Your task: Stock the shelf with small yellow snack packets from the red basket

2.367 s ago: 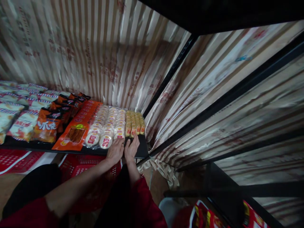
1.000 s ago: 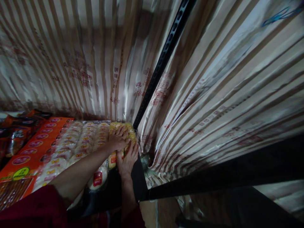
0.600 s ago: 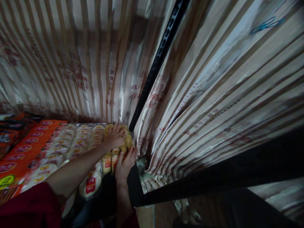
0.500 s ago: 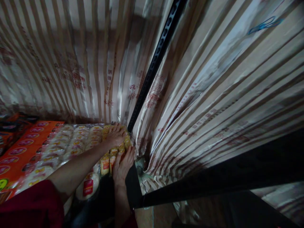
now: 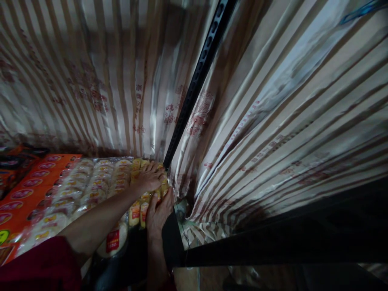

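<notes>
My left hand (image 5: 150, 178) lies with fingers stretched over the far end of several small yellow snack packs (image 5: 135, 214). The packs stand in close rows at the shelf's right corner, and red labels show on the near ones. Along the right side of those packs rests my right hand (image 5: 160, 208), its palm turned inward and its fingers extended. Both hands touch the packs, and neither is closed around one. Part of the rows is hidden under my hands.
Left of the yellow packs are rows of round white packaged cakes (image 5: 86, 182) and orange packets (image 5: 30, 184). A black perforated upright (image 5: 194, 87) rises at the corner. Striped printed sheeting (image 5: 121, 81) hangs behind, and a dark beam (image 5: 273, 238) runs right.
My view has shifted slightly. Both hands remain on the yellow packs; my left hand has moved slightly nearer, and my right fingers lie a little farther right.
</notes>
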A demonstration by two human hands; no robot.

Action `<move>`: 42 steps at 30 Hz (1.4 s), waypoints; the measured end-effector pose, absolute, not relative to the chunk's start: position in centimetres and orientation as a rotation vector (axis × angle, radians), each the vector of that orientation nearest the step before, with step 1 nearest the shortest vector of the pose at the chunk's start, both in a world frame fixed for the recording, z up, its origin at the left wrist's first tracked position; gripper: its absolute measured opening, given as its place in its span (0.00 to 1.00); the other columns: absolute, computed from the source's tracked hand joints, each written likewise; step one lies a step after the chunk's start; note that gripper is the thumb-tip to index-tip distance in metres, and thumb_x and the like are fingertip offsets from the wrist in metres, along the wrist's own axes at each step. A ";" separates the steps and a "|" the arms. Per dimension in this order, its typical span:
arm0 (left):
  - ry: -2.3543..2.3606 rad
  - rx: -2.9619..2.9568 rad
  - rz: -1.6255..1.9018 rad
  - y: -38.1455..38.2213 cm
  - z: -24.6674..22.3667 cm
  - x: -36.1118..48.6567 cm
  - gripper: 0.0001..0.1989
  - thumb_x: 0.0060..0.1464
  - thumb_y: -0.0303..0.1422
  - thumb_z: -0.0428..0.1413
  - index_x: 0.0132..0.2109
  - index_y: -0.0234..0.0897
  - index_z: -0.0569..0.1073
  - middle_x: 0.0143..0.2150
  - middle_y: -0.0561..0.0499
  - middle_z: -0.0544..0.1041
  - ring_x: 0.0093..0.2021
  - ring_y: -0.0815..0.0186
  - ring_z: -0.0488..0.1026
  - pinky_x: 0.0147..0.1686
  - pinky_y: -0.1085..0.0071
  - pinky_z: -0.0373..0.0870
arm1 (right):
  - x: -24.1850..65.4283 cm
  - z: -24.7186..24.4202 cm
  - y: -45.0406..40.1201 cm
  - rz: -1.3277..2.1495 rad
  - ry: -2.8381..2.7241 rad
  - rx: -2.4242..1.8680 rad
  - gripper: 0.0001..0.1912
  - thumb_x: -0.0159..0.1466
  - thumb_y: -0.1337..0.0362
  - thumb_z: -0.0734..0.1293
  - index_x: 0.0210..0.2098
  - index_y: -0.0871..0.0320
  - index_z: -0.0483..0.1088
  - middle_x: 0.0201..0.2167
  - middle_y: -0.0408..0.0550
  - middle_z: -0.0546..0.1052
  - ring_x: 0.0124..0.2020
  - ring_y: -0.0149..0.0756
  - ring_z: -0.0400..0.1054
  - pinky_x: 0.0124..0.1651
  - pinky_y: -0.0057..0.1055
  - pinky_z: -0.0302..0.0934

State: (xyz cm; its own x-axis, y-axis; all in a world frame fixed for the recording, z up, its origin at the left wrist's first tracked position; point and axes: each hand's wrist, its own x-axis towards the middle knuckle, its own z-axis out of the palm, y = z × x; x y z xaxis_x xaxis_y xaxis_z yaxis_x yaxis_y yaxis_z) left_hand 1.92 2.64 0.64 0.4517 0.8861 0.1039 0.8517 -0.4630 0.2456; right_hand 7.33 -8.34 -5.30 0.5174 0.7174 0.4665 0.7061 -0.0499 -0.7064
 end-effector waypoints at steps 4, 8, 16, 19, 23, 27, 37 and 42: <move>1.569 2.487 0.274 2.4 0.7 2.0 0.27 0.60 0.45 0.34 0.62 0.43 0.59 0.65 0.48 0.58 0.67 0.55 0.45 0.61 0.49 0.39 | 7.4 -5.6 -8.3 0.015 -1.227 -1.756 0.32 0.66 0.55 0.53 0.63 0.70 0.48 0.61 0.69 0.56 0.63 0.50 0.49 0.58 0.49 0.48; 1.593 2.435 0.262 2.3 1.1 2.1 0.29 0.60 0.46 0.34 0.64 0.41 0.56 0.66 0.47 0.54 0.67 0.54 0.42 0.62 0.49 0.38 | 7.3 -5.7 -8.1 0.045 -1.272 -1.792 0.35 0.65 0.52 0.54 0.63 0.71 0.47 0.62 0.70 0.53 0.64 0.52 0.46 0.58 0.50 0.48; 1.571 2.384 0.211 2.8 1.8 1.5 0.31 0.59 0.49 0.30 0.65 0.43 0.52 0.68 0.49 0.48 0.68 0.53 0.38 0.62 0.47 0.37 | 7.2 -5.4 -8.0 0.053 -1.291 -1.794 0.34 0.65 0.52 0.53 0.63 0.69 0.48 0.61 0.69 0.56 0.62 0.51 0.49 0.58 0.50 0.48; 1.605 2.464 0.285 3.5 2.1 0.3 0.30 0.59 0.49 0.31 0.63 0.44 0.56 0.68 0.50 0.49 0.68 0.54 0.37 0.62 0.48 0.33 | 7.3 -5.3 -8.0 0.061 -1.277 -1.780 0.34 0.65 0.52 0.53 0.63 0.69 0.47 0.61 0.69 0.55 0.62 0.51 0.49 0.58 0.49 0.48; 1.797 2.450 0.312 4.6 1.4 -1.6 0.30 0.59 0.48 0.33 0.63 0.41 0.58 0.67 0.47 0.52 0.68 0.53 0.40 0.63 0.51 0.34 | 7.3 -5.3 -8.0 0.062 -1.279 -1.760 0.35 0.65 0.52 0.53 0.64 0.69 0.45 0.61 0.69 0.55 0.62 0.51 0.49 0.58 0.49 0.48; 1.793 2.422 0.245 4.6 0.3 -2.4 0.31 0.59 0.49 0.34 0.64 0.40 0.56 0.67 0.46 0.53 0.67 0.51 0.42 0.62 0.50 0.40 | 7.2 -5.4 -7.9 0.076 -1.312 -1.812 0.35 0.65 0.52 0.52 0.64 0.70 0.44 0.63 0.69 0.52 0.63 0.52 0.47 0.58 0.50 0.48; 1.828 2.364 0.184 4.7 -0.8 -2.0 0.34 0.57 0.52 0.33 0.64 0.41 0.53 0.67 0.45 0.51 0.67 0.50 0.42 0.62 0.51 0.39 | 7.0 -5.5 -7.8 0.038 -1.332 -1.840 0.35 0.65 0.52 0.50 0.64 0.69 0.45 0.62 0.69 0.54 0.62 0.53 0.48 0.56 0.50 0.49; 1.814 2.362 0.173 4.4 -0.8 -2.0 0.34 0.57 0.53 0.32 0.65 0.41 0.52 0.67 0.45 0.51 0.67 0.50 0.42 0.61 0.50 0.39 | 7.1 -5.8 -7.7 0.022 -1.315 -1.804 0.34 0.65 0.52 0.51 0.64 0.67 0.46 0.61 0.68 0.55 0.62 0.52 0.50 0.57 0.51 0.49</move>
